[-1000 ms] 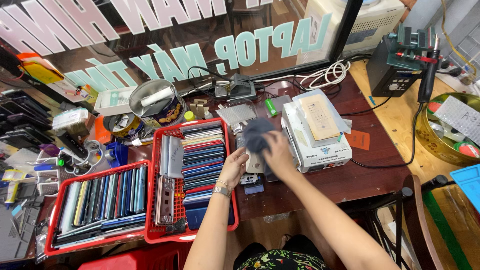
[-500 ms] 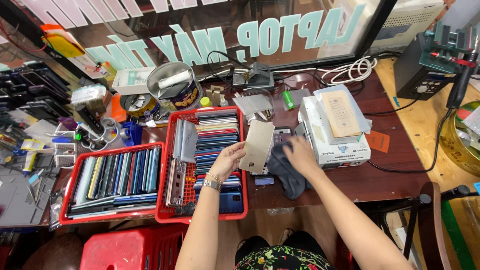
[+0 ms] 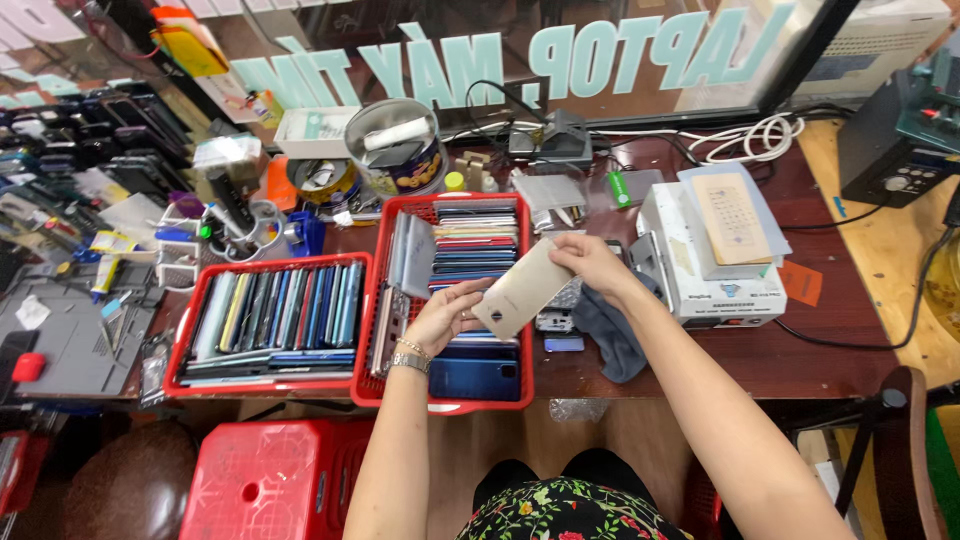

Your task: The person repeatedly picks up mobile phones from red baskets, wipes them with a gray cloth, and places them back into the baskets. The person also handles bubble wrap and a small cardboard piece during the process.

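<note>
- The left hand [image 3: 447, 313] is curled, and its fingers pinch the lower end of a flat, pale gold phone back cover [image 3: 524, 290].
- The right hand [image 3: 590, 262] is closed too, and its fingertips grip the top corner of the same cover.
- The cover is tilted and held up in the air, between the two hands, over the right edge of a red plastic basket [image 3: 452, 396] full of stacked phone parts.
- A dark grey cloth [image 3: 607, 330] lies crumpled on the brown table, just under the right wrist.
- A small phone piece [image 3: 553, 320] sits on the table below the cover.
- A second red basket [image 3: 270, 380] sits to the left, touching the first one, with thin phone screens standing on their edges.
- A white box [image 3: 725, 290] with a tan sheet on top is near the right hand.
- A round tin can [image 3: 400, 150] stands behind the baskets, by the glass.
- A red plastic stool [image 3: 265, 480] is down by the left arm.
- The table is crowded, with a little open room in front of the white box.
</note>
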